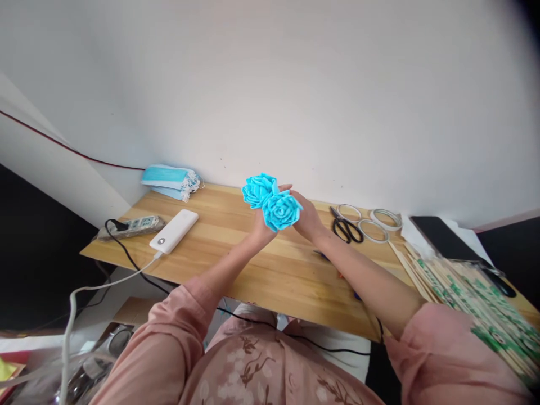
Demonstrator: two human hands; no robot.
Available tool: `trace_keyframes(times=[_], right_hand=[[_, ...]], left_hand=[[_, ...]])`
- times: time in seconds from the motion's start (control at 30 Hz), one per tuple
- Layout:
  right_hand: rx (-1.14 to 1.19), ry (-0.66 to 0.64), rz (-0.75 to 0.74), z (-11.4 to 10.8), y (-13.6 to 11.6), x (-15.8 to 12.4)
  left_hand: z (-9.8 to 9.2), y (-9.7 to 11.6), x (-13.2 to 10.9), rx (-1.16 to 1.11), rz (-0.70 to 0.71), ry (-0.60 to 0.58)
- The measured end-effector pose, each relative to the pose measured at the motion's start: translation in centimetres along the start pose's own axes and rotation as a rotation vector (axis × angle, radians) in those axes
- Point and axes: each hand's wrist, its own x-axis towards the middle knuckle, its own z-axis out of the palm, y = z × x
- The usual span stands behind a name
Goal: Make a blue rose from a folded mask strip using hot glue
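Support roses (282,211) lightly above the fingers (286,187) without crushing; cannot tell the hidden grip of left hand (264,224) or right hand (307,218).

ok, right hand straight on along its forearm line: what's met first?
Likely the lower blue flower, which partly covers the right hand in this view. Depth is unclear, so the hand might pass beneath it.

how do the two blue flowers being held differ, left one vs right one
The left flower sits higher in the picture; the right flower sits lower. The right flower shows a clear, tight spiral of petals at its centre, while the left flower's petals look looser. Both are bright blue, many-petalled and held up over the table.
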Motion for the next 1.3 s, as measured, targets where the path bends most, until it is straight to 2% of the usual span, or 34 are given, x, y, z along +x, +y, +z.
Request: trace_keyframes(times=[0.1,0.23,0.4,0.5,0.67,0.8,0.87,0.97,1.13,1.3], right_hand=[[0.012,0.046,-0.024,-0.1,-0.2,0.2],[0.085,-0.016,-0.069,-0.1,-0.2,-0.1],[0.314,-0.133,-0.025,0.1,-0.4,-0.8],[0.431,-0.218,0.012,0.1,-0.9,-1.0],[0.502,-0.295,-0.007,0.6,-2.0,-1.3],[0.592,-0.261,0.055,1.5,-2.5,-1.5],[0.677,-0.228,0.103,1.8,-2.7,-1.6],[0.733,-0.187,0.134,1.9,-3.0,-1.6],[0.688,-0.023,0.149,1.8,-3.8,-1.7],[0.592,0.179,0.136,2.4,-4.6,-1.8]], left_hand=[[0.3,0.0,-0.1,0.005,0.042,0.001],[-1.2,-0.3,-0.1,-0.015,0.025,-0.057],[-4.1,-1.4,0.5,-0.132,-0.119,-0.205],[-5.3,-1.6,1.2,-0.228,-0.229,-0.332],[-6.5,0.0,1.6,-0.254,-0.328,-0.585],[-6.9,1.0,1.3,-0.194,-0.313,-0.633],[-6.9,1.3,1.0,-0.116,-0.243,-0.605],[-6.5,1.3,0.4,0.001,-0.121,-0.447],[-4.9,0.7,-1.3,-0.055,-0.143,-0.271],[-2.1,0.3,-2.8,-0.035,-0.124,0.117]])
